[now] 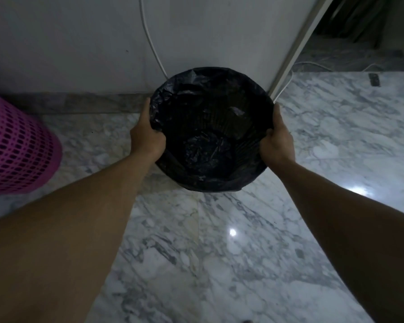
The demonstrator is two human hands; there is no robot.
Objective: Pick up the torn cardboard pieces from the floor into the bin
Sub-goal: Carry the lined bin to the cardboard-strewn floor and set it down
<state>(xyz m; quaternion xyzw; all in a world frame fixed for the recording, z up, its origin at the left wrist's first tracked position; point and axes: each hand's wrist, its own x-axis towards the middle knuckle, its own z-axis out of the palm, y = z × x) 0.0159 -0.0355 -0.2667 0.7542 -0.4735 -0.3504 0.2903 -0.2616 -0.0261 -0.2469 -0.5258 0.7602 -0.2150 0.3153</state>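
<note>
Reaches both bare forearms forward and down over the marble floor (pixel 196 252); finds no torn cardboard pieces anywhere on the visible stretch of it, only veining and two glare spots.

Clamps the left hand (pixel 147 136) on the left rim of the bin (pixel 210 183) and the right hand (pixel 278 141) on the right rim; closes each grip round the edge, thumb hooked over to the inside, fingers laid along the outer wall, pinching the black liner (pixel 168 94) against the rim. Takes hold from two opposite sides, probably to keep the bin level and to stop the loose liner sliding in; reads as a carrying or placing hold, likely meant to bring the bin to the scraps or set it down near them; cannot tell whether resting on the floor or lifted just clear of it.

Looks straight down the bin's mouth; makes out crumpled black plastic at the bottom and ribbed sides, too dark to pick out any cardboard inside; cannot judge progress from this.

Passes a pink mesh basket (pixel 16 155) at the left, well apart from the bin, contents hidden.

Ends at the pale wall (pixel 56 43) just behind the bin, with a white cable (pixel 152 43) dropping towards the bin's rear and a pale door frame (pixel 299 43) slanting down at the right; glimpses a darker room beyond.
</note>
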